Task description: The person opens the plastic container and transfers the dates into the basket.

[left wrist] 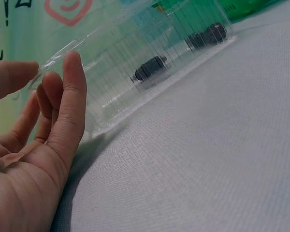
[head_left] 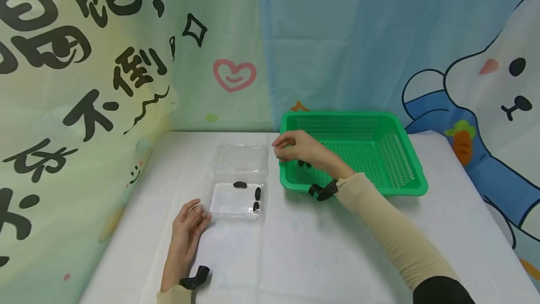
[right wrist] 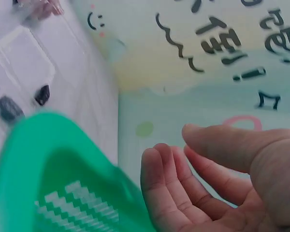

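A clear plastic box (head_left: 236, 205) lies on the table with its lid (head_left: 240, 157) folded back. Small dark oval pieces sit in it: one (head_left: 240, 185) at the back, two (head_left: 258, 193) along the right wall. With thumb and finger my left hand (head_left: 191, 226) pinches the box's near-left rim, as the left wrist view shows. Above the left rim of the green basket (head_left: 401, 154) hovers my right hand (head_left: 299, 147). Its fingers (right wrist: 157, 179) are loosely bent, thumb apart from them, holding nothing. A few dark pieces (head_left: 302, 163) show inside the basket below it, partly hidden.
A white cloth (head_left: 295, 247) covers the table. Behind it hangs a printed curtain (head_left: 329, 50) with a cartoon bear and lettering. The basket stands at the back right, with a gap between it and the plastic box.
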`<state>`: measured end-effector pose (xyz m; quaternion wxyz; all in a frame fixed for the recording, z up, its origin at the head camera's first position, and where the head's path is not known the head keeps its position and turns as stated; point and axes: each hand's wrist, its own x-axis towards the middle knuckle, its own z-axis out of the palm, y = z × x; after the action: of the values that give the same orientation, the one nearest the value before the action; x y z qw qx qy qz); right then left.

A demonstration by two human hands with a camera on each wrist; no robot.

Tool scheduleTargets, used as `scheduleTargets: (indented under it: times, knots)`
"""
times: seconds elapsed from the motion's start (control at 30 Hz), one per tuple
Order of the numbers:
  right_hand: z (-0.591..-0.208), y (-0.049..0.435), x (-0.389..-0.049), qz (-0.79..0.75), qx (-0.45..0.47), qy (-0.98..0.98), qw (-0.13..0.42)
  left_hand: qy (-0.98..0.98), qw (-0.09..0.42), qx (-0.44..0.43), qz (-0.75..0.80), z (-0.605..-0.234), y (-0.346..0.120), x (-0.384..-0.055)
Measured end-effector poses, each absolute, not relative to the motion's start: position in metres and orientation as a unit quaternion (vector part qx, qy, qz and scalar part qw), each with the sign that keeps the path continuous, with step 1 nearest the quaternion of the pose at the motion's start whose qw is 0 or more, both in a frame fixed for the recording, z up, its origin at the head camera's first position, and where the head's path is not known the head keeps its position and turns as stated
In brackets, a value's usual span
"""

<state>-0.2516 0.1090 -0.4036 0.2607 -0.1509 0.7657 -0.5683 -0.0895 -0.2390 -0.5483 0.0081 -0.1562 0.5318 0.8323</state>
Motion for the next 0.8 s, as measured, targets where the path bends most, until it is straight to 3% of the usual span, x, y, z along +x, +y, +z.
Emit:
scheduleTargets:
  times: [0.5, 0.8]
  knots:
    - [-0.428, 0.045, -0.215, -0.455, -0.234, 0.846, 0.151, 0.528, 0.012, -0.158, 0.834, -0.547, -0.24, -0.088]
    - [-0.452, 0.007, -0.192, -0.401, -0.247, 0.873, 0.126, 0.529, 0.017, -0.163, 0.833, -0.547, -0.239, -0.085]
